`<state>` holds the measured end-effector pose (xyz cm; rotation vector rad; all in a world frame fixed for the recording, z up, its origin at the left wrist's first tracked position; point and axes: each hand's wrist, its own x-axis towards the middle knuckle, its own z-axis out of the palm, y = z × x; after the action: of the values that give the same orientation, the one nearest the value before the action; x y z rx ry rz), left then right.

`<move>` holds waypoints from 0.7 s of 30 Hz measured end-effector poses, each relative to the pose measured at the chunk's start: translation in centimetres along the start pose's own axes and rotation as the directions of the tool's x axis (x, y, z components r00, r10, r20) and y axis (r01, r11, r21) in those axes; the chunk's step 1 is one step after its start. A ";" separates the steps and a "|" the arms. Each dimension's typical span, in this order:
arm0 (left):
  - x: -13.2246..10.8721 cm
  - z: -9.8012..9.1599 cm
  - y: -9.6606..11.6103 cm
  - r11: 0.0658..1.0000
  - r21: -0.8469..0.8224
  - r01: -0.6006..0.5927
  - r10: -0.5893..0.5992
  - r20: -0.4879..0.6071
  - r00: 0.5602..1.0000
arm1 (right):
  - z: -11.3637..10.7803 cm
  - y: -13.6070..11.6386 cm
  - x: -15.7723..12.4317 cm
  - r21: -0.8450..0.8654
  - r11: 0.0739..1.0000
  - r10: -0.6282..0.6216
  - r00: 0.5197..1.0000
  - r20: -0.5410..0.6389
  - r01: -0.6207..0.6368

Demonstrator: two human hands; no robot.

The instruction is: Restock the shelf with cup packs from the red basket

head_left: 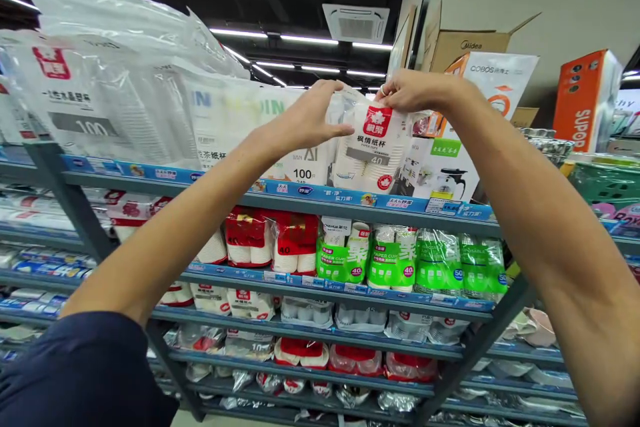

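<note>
A clear plastic pack of paper cups [367,153] with a red maple-leaf label and the number 40 stands upright on the top shelf. My right hand [407,91], wearing a ring, pinches the gathered plastic at its upper right corner. On the other side, my left hand [317,117] grips the pack's upper left edge, thumb across the front; some of its fingertips are hidden. Left of the pack are white cup packs [305,163] marked 100. A boxed glass teapot [440,170] stands close on its right.
Large bags of clear plastic cups [130,100] fill the top shelf at left. Below, green paper cup packs [343,257] and red cup packs [295,240] line the lower shelves. Boxes, including an orange one [583,103], stand at right. A blue label strip [325,193] runs along the shelf edge.
</note>
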<state>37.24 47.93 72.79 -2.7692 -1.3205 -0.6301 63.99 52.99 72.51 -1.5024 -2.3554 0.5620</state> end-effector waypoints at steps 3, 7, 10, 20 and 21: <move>2.3 0.6 -0.4 0.999 0.012 0.043 -0.044 0.033 0.998 | 0.0 0.0 -0.2 0.028 0.999 0.025 0.999 0.039 -0.026; 3.3 1.9 -0.6 1.000 0.019 -0.004 0.004 0.001 1.000 | 1.5 0.4 -0.5 0.024 1.000 0.010 0.999 0.046 -0.011; 4.2 3.0 -1.5 0.995 0.037 -0.095 0.095 -0.003 0.995 | 1.8 1.3 -0.3 -0.004 1.000 0.004 0.999 -0.040 -0.004; 5.8 3.2 -2.1 0.996 0.074 -0.050 0.044 0.074 0.996 | 0.8 2.7 -1.9 -0.108 0.994 -0.002 0.997 0.073 0.010; 5.7 3.0 -1.7 0.994 0.089 -0.055 0.048 0.087 0.995 | 0.8 2.5 -2.4 -0.117 0.993 0.020 0.997 0.077 -0.011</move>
<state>40.29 53.81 71.80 -2.7738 -1.2535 -0.4429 66.67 51.61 70.54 -1.5764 -2.4774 0.5028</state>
